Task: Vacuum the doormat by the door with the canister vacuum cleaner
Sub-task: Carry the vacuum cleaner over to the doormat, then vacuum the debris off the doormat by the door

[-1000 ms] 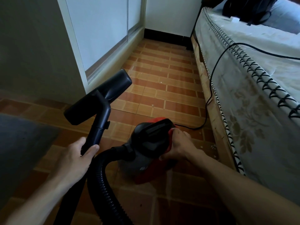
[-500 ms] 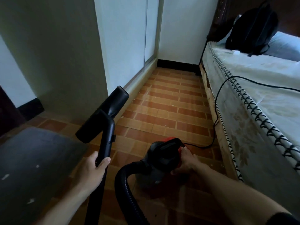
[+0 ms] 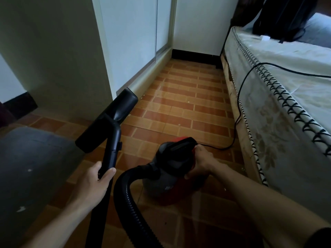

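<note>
Black ribbed hose (image 3: pixel 125 203) loops across the near floor, rising from the bottom edge and curving up into the front of the canister vacuum cleaner (image 3: pixel 172 169). Left of that loop, the left hand (image 3: pixel 93 183) has its grip clamped around the black wand (image 3: pixel 112 153), thumb on the near side and fingers wrapped behind. The wand runs up and away from the hand to a wide black floor nozzle (image 3: pixel 109 120), which is lifted off the floor and tilted, its far end pointing up toward the wardrobe corner. To the right, the right hand (image 3: pixel 202 161) rests on the far right side of the red and grey canister, fingers curled against the body beside its black top handle; whether that grip is fully clamped cannot be told, since the canister hides the fingertips. The canister sits on the brown tiled floor (image 3: pixel 179 113). A dark grey doormat (image 3: pixel 30 167) lies on the floor at the near left, speckled with a few pale bits, and the nozzle hangs just beside its right edge. Behind the canister, a black power cord (image 3: pixel 238 111) trails along the floor and climbs up over the bed (image 3: pixel 286 104) on the right. At the far end of the mattress sits a black backpack (image 3: pixel 279 18). On the left stands a pale wardrobe (image 3: pixel 125 42).
</note>
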### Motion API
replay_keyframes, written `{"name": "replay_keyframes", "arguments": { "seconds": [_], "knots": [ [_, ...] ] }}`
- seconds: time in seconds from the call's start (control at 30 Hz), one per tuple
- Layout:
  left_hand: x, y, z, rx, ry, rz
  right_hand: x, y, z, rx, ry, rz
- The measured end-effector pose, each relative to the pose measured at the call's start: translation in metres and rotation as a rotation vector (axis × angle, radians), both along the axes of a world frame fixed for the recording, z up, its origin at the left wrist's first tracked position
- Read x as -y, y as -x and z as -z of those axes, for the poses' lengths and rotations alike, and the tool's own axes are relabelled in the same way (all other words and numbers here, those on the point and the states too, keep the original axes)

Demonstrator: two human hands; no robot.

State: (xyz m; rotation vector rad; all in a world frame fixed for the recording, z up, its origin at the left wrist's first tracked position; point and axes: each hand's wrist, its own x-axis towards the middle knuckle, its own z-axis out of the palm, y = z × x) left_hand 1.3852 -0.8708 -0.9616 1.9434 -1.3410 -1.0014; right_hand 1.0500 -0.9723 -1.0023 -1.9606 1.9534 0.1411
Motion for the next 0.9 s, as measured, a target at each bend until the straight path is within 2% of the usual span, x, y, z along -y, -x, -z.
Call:
{"name": "replay_keyframes", "arguments": {
  "seconds": [0.17,0.33,0.43,0.6,0.73,0.83,0.9],
  "knots": [
    [0.027,0.010,0.011,0.011,-0.033,0.057,0.002,-0.003,0.004,-0.003,0.058,0.003],
    [0.041,0.009,0.015,0.013,-0.073,0.077,0.003,-0.002,0.001,-0.039,0.010,0.008],
    [0.038,0.009,0.010,0.014,-0.068,0.006,0.003,-0.003,-0.006,-0.130,-0.054,-0.012],
    [0.023,-0.009,-0.001,0.120,0.043,-0.065,0.010,-0.010,-0.011,-0.043,-0.147,-0.027],
    [0.000,-0.032,-0.005,0.198,0.067,-0.147,0.016,-0.034,-0.058,-0.114,-0.247,0.034],
    [-0.014,-0.045,-0.004,0.206,0.045,-0.254,0.008,-0.080,-0.106,-0.144,0.002,0.037],
    [-0.018,-0.058,-0.002,0.185,-0.016,-0.312,-0.008,-0.126,-0.129,0.024,0.182,-0.012]
  ]
}}
